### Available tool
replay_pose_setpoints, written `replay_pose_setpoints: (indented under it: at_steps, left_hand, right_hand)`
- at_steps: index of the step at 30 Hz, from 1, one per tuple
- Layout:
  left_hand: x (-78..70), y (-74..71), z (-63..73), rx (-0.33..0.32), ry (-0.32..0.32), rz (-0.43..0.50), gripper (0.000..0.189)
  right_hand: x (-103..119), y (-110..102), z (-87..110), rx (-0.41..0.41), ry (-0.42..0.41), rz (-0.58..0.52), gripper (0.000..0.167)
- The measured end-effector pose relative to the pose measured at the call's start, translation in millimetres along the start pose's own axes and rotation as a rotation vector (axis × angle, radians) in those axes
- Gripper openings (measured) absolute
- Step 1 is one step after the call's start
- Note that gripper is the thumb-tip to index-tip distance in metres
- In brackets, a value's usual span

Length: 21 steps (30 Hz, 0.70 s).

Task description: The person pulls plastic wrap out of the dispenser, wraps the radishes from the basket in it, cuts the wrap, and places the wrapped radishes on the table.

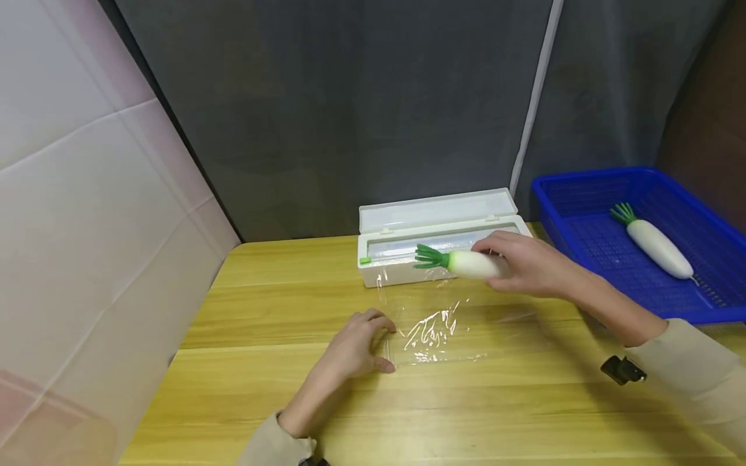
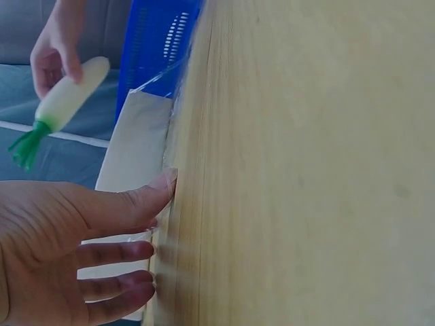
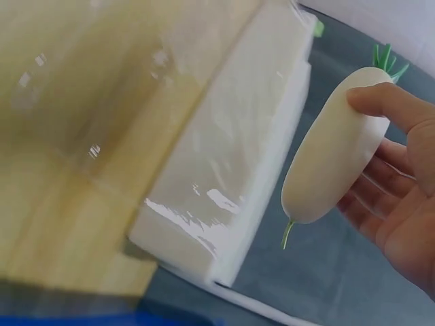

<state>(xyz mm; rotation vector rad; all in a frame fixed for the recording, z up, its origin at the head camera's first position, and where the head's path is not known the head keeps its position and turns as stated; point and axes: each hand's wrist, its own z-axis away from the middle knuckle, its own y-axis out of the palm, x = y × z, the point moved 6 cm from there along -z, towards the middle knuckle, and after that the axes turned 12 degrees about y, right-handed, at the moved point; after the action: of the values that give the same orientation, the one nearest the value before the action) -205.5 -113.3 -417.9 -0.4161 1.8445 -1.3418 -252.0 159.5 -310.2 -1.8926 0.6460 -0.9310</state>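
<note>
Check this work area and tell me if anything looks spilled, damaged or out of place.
Nothing looks spilled or damaged. The one slight oddity is the clear film stretching from the white box over the table: its broken glints suggest wrinkles, so it may not lie quite flat.
</note>
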Motion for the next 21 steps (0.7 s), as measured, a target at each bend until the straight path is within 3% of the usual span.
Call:
replay_pose_setpoints:
  at_steps: [11, 21]
  left_hand:
    - [1.7, -0.2, -0.5, 0.007, -0.011, 0.012, 0.062]
    - [1.2, 1.5, -1.6, 0.005, -0.019, 0.008, 0.065]
  right_hand:
    - [10.0, 55.6, 4.5, 0.11, -0.05, -0.006, 0.044]
    - [5.0, 82.6, 8.6, 0.173, 0.0, 0.06, 0.046]
